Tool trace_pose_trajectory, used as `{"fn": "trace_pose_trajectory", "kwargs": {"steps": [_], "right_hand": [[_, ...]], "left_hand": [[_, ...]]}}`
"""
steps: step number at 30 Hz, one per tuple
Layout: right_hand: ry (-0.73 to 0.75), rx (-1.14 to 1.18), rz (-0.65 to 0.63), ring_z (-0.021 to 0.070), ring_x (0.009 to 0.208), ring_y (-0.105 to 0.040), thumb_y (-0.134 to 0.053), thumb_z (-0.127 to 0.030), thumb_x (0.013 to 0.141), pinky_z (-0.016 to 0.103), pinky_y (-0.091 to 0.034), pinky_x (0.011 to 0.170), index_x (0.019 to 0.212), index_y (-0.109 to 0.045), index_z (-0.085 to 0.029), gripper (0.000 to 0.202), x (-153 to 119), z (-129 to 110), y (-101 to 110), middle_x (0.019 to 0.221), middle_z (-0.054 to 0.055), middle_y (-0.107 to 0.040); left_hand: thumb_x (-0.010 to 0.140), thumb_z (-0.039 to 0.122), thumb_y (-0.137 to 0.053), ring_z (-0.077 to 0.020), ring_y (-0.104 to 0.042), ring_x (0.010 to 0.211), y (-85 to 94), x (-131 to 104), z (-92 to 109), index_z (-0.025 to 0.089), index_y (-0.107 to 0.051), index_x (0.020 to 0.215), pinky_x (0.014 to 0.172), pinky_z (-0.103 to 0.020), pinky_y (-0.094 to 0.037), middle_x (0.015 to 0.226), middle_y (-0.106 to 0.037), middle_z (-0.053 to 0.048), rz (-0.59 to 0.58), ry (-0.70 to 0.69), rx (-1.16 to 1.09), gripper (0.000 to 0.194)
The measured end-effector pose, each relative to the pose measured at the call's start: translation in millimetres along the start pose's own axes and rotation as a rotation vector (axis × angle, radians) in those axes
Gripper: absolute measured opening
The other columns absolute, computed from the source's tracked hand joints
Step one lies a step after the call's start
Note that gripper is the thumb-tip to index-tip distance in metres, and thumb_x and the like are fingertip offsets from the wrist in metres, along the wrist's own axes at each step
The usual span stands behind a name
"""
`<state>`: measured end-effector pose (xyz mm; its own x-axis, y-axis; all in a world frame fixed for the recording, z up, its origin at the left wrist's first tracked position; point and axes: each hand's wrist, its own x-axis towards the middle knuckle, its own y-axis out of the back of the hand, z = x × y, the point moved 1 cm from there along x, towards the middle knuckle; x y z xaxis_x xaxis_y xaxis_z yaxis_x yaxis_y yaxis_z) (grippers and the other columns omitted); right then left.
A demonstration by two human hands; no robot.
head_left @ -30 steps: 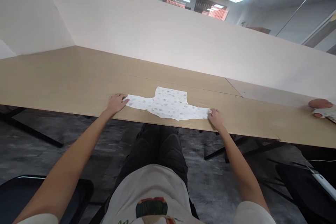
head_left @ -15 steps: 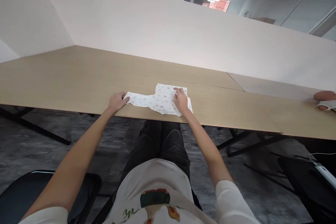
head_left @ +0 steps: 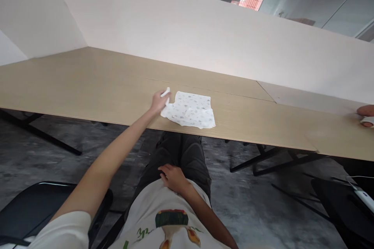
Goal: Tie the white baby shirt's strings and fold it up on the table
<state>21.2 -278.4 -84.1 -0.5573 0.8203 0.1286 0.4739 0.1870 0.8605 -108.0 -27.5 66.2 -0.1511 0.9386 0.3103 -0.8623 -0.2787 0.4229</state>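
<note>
A small white garment [head_left: 194, 109] with a fine print lies flat near the front edge of the wooden table. Its left part is lifted and folded upward in my left hand [head_left: 159, 101], whose fingers are closed round the cloth. My right hand [head_left: 174, 179] rests against my lower belly, off the table, with its fingers apart and nothing in it.
The long wooden table [head_left: 117, 85] ends at a white partition [head_left: 163, 27]. At the far right edge, a hand [head_left: 365, 109] is by some white cloth. Black chairs [head_left: 336, 198] stand below at both sides, and table legs show underneath.
My left hand has moved right and up, folding the garment's long left part with it. My right hand has left the cloth and come back to my body.
</note>
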Motion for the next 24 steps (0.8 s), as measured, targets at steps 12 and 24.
{"fn": "trace_pose_trajectory", "kwargs": {"steps": [12, 24], "right_hand": [[-0.050, 0.122, 0.202, 0.0194, 0.085, -0.069, -0.048, -0.015, 0.089, 0.030, -0.055, 0.077, 0.106, -0.068, -0.022, 0.027, -16, 24, 21, 0.096, 0.006, -0.072], [-0.238, -0.190, 0.594, 0.0257, 0.110, -0.061, -0.041, -0.009, 0.084, 0.045, -0.047, 0.100, 0.106, -0.069, -0.017, 0.037, 3, 149, 190, 0.116, 0.015, -0.067]], "left_hand": [[0.091, 0.036, -0.045, -0.0257, -0.057, 0.113, -70.8, -65, 26, 0.020, -0.067, 0.104, 0.106, -0.045, -0.033, 0.114, -0.068, -0.009, -0.468, -0.708, 0.397, 0.031], [0.083, 0.025, -0.047, -0.0249, -0.057, 0.114, 13.9, -54, -36, 0.028, -0.075, 0.097, 0.101, -0.043, -0.040, 0.122, -0.066, -0.005, -0.477, -0.613, 0.472, 0.031]]}}
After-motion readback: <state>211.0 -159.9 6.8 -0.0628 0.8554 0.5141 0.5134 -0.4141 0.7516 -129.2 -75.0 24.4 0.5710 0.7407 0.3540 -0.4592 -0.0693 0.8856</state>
